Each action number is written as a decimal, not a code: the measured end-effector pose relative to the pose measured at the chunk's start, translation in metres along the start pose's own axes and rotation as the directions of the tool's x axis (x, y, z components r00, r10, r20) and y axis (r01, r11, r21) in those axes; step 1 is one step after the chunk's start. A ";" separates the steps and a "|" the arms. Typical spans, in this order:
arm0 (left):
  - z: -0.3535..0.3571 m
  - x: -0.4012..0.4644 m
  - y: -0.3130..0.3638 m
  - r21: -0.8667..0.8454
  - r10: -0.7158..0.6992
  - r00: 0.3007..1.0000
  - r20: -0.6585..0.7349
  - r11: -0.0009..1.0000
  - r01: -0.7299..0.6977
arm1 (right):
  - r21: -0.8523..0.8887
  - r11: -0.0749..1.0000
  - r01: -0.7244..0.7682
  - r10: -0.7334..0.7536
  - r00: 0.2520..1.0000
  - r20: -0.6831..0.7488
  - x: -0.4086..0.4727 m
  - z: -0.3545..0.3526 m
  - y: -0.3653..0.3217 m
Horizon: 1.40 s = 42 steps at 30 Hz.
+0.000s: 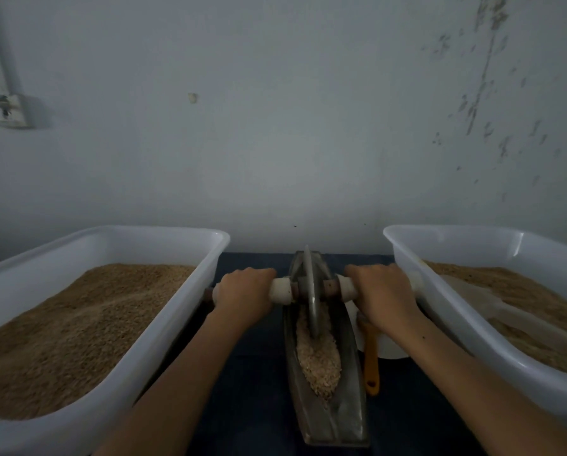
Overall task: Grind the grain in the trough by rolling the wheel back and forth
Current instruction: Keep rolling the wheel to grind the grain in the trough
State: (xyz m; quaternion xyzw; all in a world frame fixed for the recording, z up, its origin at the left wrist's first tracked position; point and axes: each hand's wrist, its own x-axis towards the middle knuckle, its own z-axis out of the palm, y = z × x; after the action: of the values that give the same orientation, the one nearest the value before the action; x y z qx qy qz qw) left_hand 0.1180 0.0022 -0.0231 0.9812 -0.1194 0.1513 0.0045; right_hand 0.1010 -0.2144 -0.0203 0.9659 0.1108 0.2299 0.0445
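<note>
A narrow metal trough [352,390] runs away from me down the middle of a dark table. Pale crushed grain [320,360] lies in its near half. A thin metal wheel [310,291] stands upright in the trough towards the far end, its lower edge in the grain. An axle with white sleeves [280,291] passes through the wheel. My left hand [242,292] is closed around the left handle, and my right hand [382,292] is closed around the right handle.
A white tub [163,324] heaped with brown grain stands at the left. A second white tub [446,311] with less grain stands at the right. An orange-handled tool [371,360] and a white plate lie beside the trough. A grey wall rises close behind.
</note>
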 end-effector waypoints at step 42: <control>-0.011 0.004 0.000 0.071 0.012 0.959 0.284 0.997 -0.033 | -0.014 1.000 -0.018 0.021 0.940 0.341 0.006 -0.013 0.005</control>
State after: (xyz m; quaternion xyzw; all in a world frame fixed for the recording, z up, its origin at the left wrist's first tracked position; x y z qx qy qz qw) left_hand 0.1180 0.0021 -0.0112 0.9909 -0.1241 0.0135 -0.0511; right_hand 0.1008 -0.2172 -0.0051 0.9919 0.0906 0.0600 0.0659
